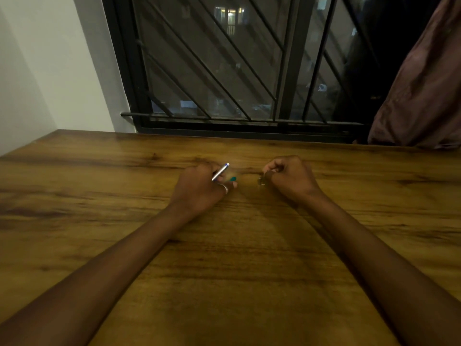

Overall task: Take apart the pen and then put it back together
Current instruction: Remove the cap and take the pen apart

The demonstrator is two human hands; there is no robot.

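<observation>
My left hand (199,189) rests on the wooden table (224,258) and grips a slim silver pen part (220,171) that points up and to the right, with a blue band near its tip. A small teal piece (233,179) shows blurred just beyond that hand's fingers. My right hand (290,179) is closed, a short way to the right, on a small dark pen piece (261,181) that pokes out at the thumb side. The two hands are apart, with a gap of bare table between them.
A barred window (224,71) runs along the table's far edge. A brownish curtain (424,83) hangs at the far right, touching the table's back edge. A white wall (50,71) stands at the left.
</observation>
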